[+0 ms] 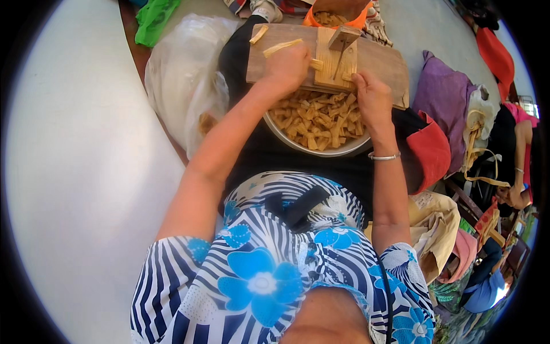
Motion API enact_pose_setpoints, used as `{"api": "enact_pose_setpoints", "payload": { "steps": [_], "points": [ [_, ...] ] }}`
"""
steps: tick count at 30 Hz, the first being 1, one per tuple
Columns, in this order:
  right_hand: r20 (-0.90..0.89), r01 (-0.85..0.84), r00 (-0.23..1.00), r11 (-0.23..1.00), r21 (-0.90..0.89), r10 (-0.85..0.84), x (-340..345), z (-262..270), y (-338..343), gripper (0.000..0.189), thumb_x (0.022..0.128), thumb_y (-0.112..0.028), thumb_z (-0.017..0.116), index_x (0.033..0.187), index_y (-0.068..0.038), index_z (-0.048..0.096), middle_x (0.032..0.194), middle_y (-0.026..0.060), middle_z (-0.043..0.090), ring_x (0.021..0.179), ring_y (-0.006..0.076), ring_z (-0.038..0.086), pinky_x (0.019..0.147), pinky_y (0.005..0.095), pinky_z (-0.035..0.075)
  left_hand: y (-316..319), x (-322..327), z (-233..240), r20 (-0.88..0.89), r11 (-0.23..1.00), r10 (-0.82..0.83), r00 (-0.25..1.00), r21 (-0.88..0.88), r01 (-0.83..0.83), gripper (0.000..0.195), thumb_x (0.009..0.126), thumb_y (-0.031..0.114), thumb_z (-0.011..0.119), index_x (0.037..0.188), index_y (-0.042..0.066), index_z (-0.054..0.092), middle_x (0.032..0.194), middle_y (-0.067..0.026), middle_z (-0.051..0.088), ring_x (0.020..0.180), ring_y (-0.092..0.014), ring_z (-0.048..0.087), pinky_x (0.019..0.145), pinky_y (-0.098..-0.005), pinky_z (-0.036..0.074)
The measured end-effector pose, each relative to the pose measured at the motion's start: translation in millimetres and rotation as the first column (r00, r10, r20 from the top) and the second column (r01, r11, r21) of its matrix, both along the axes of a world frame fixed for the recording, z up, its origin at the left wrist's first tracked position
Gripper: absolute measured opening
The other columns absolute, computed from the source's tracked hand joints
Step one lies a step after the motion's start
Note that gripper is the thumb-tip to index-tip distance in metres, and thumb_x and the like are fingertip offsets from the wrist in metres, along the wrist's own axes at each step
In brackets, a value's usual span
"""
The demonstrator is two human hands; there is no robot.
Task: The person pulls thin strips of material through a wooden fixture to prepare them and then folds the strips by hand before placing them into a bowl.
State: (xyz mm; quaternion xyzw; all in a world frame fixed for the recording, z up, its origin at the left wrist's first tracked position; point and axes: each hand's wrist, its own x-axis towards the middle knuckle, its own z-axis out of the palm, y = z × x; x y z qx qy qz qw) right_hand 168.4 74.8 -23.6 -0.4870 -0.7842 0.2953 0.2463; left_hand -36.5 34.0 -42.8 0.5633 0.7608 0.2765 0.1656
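A wooden board (380, 64) lies across the far rim of a metal basin (318, 151) before me. On it sits a paler wood block (322, 47) with a small upright wooden piece (345, 36) and a thin metal rod (340, 59) slanting down to the block. My left hand (288, 64) is closed around yellowish strips; one end (316, 64) sticks out toward the block. My right hand (373, 95) pinches a short strip piece (347, 76) at the block's right edge. Short yellow-brown pieces (318, 116), some seemingly knotted, fill the basin.
A loose strip (258, 34) lies on the board's left. Beyond stands an orange container (359, 19) with similar pieces. A clear plastic bag (180, 81) is at left, a purple cloth bag (440, 107) at right. Other people, including a person in blue (487, 292), sit at far right.
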Motion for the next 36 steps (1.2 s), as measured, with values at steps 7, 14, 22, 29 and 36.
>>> {"api": "enact_pose_setpoints", "payload": {
  "steps": [7,14,22,29,36],
  "points": [
    [-0.104,0.013,0.993,0.855,0.518,0.048,9,20,-33,0.014,0.088,-0.022,0.060,0.094,-0.010,0.066,0.089,0.0116,0.065,0.084,0.0311,0.060,0.072,0.0399,0.046,-49,32,22,0.410,0.981,-0.194,0.891,0.092,0.171,0.018,0.089,0.020,0.056,0.088,0.002,0.060,0.082,-0.0187,0.064,0.079,-0.036,0.061,0.068,-0.0430,0.047],
    [-0.065,0.037,0.997,0.991,0.129,-0.029,14,5,-57,0.027,0.092,-0.026,0.060,0.080,-0.002,0.061,0.060,0.0144,0.053,0.050,0.0237,0.046,0.051,0.0327,0.042,-67,61,27,0.525,0.928,-0.308,0.793,-0.016,0.372,0.020,0.089,0.023,0.057,0.087,0.004,0.063,0.077,-0.0166,0.064,0.077,-0.036,0.061,0.066,-0.0421,0.046],
    [-0.463,-0.472,0.869,0.581,-0.663,0.177,32,49,-100,0.019,0.088,-0.014,0.061,0.083,0.003,0.067,0.061,0.0003,0.054,0.059,0.0070,0.048,0.051,0.0254,0.038,-66,33,49,0.487,0.916,-0.367,0.793,0.039,0.400,0.025,0.091,0.026,0.057,0.082,0.004,0.065,0.064,-0.0093,0.060,0.062,-0.023,0.058,0.058,-0.0345,0.045],
    [-0.757,-0.171,0.630,0.919,-0.356,-0.176,15,52,-83,0.021,0.092,-0.015,0.061,0.097,0.004,0.068,0.089,0.0049,0.068,0.073,0.0058,0.056,0.063,0.0193,0.046,-92,84,78,0.896,0.947,-0.301,0.327,0.239,0.217,0.028,0.094,0.015,0.052,0.116,-0.003,0.055,0.090,-0.0058,0.061,0.077,-0.012,0.056,0.069,-0.0257,0.046],
    [-0.838,0.198,0.545,0.967,0.162,0.029,14,78,-64,0.024,0.093,-0.010,0.059,0.111,0.005,0.062,0.111,0.0128,0.066,0.085,0.0091,0.060,0.076,0.0202,0.049,-73,108,108,0.704,0.821,-0.571,0.422,0.499,0.279,0.043,0.092,0.014,0.056,0.131,-0.001,0.047,0.117,-0.0087,0.059,0.103,-0.015,0.057,0.090,-0.0280,0.045]
  ]
}}
